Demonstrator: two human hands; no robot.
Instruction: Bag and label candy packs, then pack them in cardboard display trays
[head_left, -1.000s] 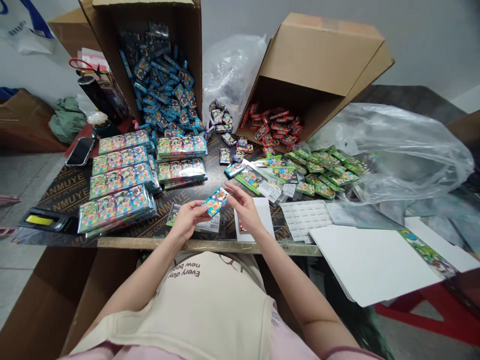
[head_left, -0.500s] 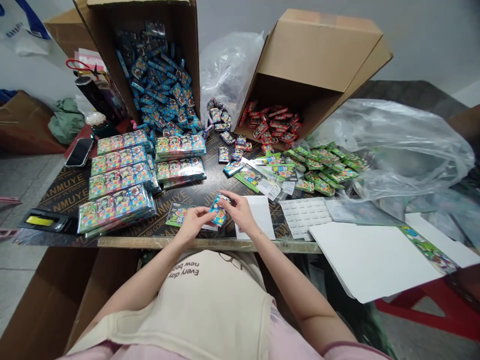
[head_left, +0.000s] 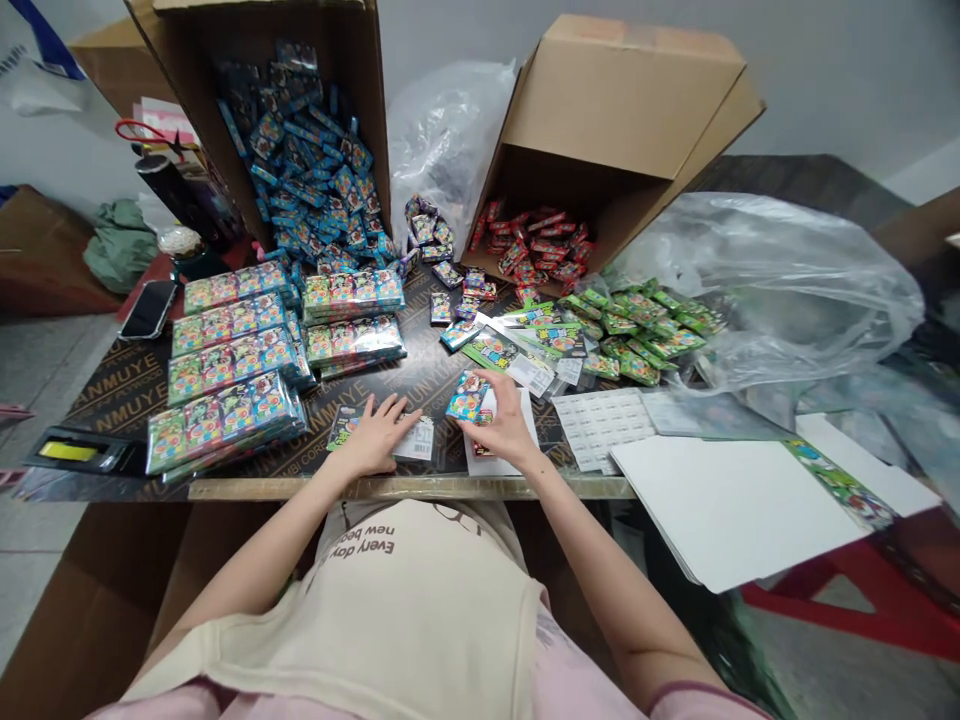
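My right hand pinches a small blue printed packet between thumb and fingers, above a white sheet. Partly hidden under that hand, a red packet shows. Fingers spread, my left hand presses flat on a clear plastic bag with a green printed card and a barcode label at the table's front edge. More printed cards in clear bags lie behind my right hand. One blue packet rests beside them.
Bundled packets stand stacked at left. Cardboard boxes hold blue packets and red packets. Green packets spill near a plastic bag. A label sheet and white boards lie at right; a phone lies at left.
My hands have moved apart. The right hand has carried the blue packet to the right, over the white sheet; the left has let go of it and spread onto the clear bag.
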